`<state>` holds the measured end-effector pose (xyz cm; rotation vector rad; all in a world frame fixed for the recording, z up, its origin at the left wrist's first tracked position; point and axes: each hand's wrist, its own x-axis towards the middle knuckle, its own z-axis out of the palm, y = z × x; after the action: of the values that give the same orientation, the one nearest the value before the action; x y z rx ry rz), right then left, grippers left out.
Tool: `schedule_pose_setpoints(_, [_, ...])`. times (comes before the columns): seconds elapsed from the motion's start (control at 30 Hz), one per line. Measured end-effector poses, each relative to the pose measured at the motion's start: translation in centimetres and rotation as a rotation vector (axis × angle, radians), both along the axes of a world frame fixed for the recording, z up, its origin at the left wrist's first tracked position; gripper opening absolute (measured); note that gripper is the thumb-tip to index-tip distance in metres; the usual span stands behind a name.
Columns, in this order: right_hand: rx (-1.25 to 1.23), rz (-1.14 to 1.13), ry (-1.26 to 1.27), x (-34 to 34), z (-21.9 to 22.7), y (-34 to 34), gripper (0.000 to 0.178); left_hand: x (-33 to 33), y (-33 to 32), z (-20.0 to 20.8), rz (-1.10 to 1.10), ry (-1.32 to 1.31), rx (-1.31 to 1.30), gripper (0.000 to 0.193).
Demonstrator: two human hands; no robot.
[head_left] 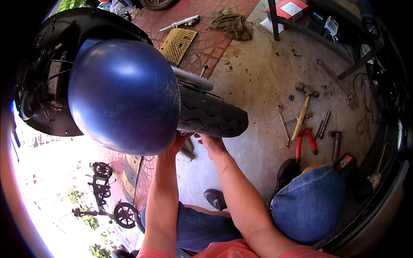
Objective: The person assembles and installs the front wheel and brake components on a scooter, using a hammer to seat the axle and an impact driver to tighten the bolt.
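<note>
Reaching tyre (213, 112) edge — L-hand (180, 141), R-hand (211, 144) close, grip unclear — hammer (301, 112) well apart

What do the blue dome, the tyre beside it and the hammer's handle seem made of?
Blue dome: painted metal or plastic, I can't tell which; smooth sheen, scratched at right.
Tyre: matte black rubber, judging by the grooved tread.
Hammer's handle: probably wood, from its yellowish-tan colour and dull finish.

- Floor: stained grey concrete (254, 64), meeting red patterned paving (213, 49) along a clear edge.
- Upper right: dark metal frame (274, 21).
- Left: glaring daylight (47, 193), green foliage (100, 250) below.
</note>
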<state>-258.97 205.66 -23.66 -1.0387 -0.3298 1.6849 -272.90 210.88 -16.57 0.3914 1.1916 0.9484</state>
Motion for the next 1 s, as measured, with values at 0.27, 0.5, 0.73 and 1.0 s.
schedule_pose_setpoints(0.27, [-0.123, 0.054, 0.174, 1.2, 2.3, -0.4, 0.041, 2.6, -3.4, 2.4, -0.045, 0.374, 0.258, 0.035])
schedule_pose_setpoints(0.5, [-0.208, 0.013, 0.191, 1.9, 3.1, 0.1, 0.036, 8.0, -5.5, 3.1, -0.071, 0.668, 0.300, 0.030])
schedule_pose_setpoints(0.73, [-0.192, 0.055, 0.169, 2.3, 4.0, 0.1, 0.030, 11.2, -2.5, 3.4, 0.267, 0.479, 0.084, 0.028])
schedule_pose_setpoints(1.0, [-0.213, 0.024, 0.159, 1.8, 1.7, -0.6, 0.035, 5.1, -2.4, -0.9, 0.004, 0.266, 0.397, 0.043])
